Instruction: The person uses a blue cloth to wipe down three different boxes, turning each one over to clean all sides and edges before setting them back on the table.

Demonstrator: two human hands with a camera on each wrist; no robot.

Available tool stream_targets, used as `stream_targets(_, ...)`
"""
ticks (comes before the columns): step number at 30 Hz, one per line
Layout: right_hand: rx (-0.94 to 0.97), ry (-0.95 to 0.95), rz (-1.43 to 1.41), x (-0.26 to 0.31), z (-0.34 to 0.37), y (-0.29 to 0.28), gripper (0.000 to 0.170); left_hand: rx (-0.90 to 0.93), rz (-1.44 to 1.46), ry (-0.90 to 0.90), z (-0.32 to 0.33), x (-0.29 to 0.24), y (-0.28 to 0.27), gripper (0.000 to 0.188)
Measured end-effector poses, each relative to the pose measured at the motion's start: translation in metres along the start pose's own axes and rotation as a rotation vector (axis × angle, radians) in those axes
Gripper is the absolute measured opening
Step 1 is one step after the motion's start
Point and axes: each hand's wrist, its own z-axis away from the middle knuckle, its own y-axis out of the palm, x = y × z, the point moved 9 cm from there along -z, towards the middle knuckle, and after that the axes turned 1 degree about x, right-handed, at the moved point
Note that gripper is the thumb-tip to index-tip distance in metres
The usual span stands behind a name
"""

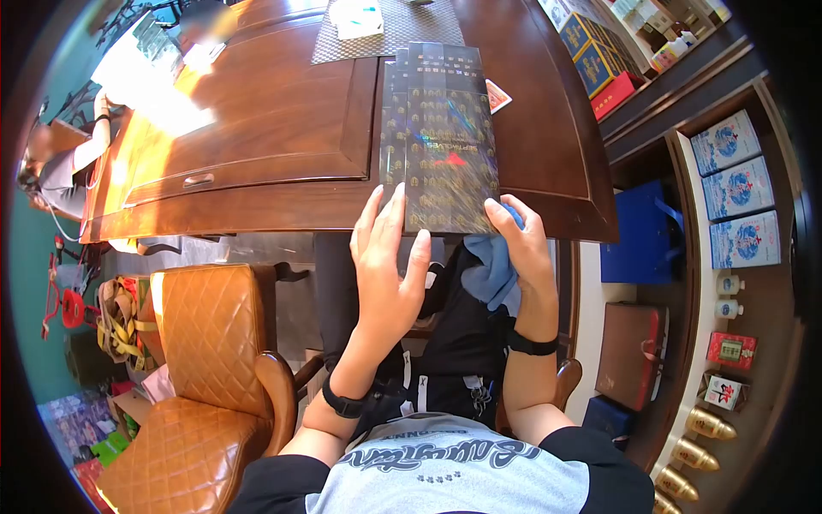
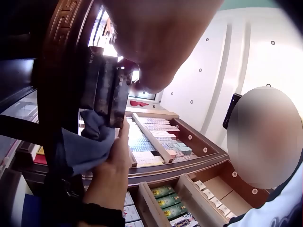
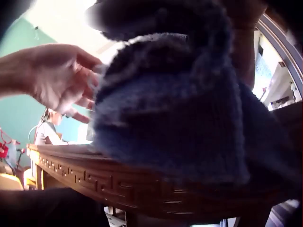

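At the near edge of the bench [image 1: 548, 154] lie boxes [image 1: 449, 128] that we judge stiff, slippery and light, best held by their long sides, the left hand [image 1: 385, 270] with fingers loosely extended, the right hand [image 1: 531, 244] grasping a cloth [image 1: 490, 270].

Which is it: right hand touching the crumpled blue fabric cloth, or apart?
Touching: the head view shows the cloth gripped in the right hand, its lower folds hanging down beside the wrist.
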Motion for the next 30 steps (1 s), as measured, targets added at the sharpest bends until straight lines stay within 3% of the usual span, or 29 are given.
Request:
stream_targets(6, -0.24, 0.011, -0.429, -0.022, 0.064, -0.054, 0.043, 0.269, -0.02, 0.176, 0.018, -0.043, 0.032, 0.052)
stream_targets(10, -0.25, -0.013, -0.114, -0.039, 0.081, -0.106, 0.036, 0.41, 0.088, 0.181, 0.041, -0.047, 0.084, 0.056)
stream_targets(13, -0.171, 0.037, 0.01, -0.05, 0.078, -0.114, 0.035, 0.383, 0.175, 0.154, 0.042, -0.04, 0.089, 0.05)
stream_targets(16, -0.109, 0.05, 0.005, -0.057, 0.066, -0.088, 0.041, 0.219, 0.267, -0.048, 0.045, -0.01, 0.072, 0.036)
stream_targets(17, -0.178, 0.023, 0.025, -0.053, 0.067, -0.077, 0.039, 0.178, 0.337, -0.171, 0.051, 0.006, 0.069, 0.042)
stream_targets(19, -0.041, 0.083, -0.073, -0.059, 0.065, -0.049, 0.035, 0.097, 0.525, -0.427, 0.058, 0.036, 0.064, 0.047)
stream_targets(20, -0.047, 0.074, -0.095, -0.062, 0.066, -0.038, 0.034, 0.071, 0.798, -0.562, 0.06, 0.041, 0.068, 0.047)
stream_targets(21, -0.053, 0.073, -0.116, -0.066, 0.07, -0.031, 0.033, 0.074, 0.915, -0.619, 0.063, 0.042, 0.072, 0.046)
stream_targets(23, -0.046, 0.058, 0.057, -0.061, 0.077, -0.033, 0.038, 0.315, 1.194, -0.908, 0.076, 0.037, 0.095, 0.048)
stream_targets(25, -0.075, 0.018, 0.298, -0.035, 0.082, -0.047, 0.041, 0.326, 1.318, -0.966, 0.087, 0.041, 0.111, 0.049)
stream_targets(26, -0.198, -0.141, 0.471, -0.011, 0.082, -0.061, 0.043, 0.332, 1.379, -0.994, 0.092, 0.041, 0.117, 0.049)
stream_targets(30, -0.44, -0.367, 0.228, 0.068, 0.085, -0.089, 0.033, 0.416, 1.238, -0.943, 0.092, 0.041, 0.118, 0.048)
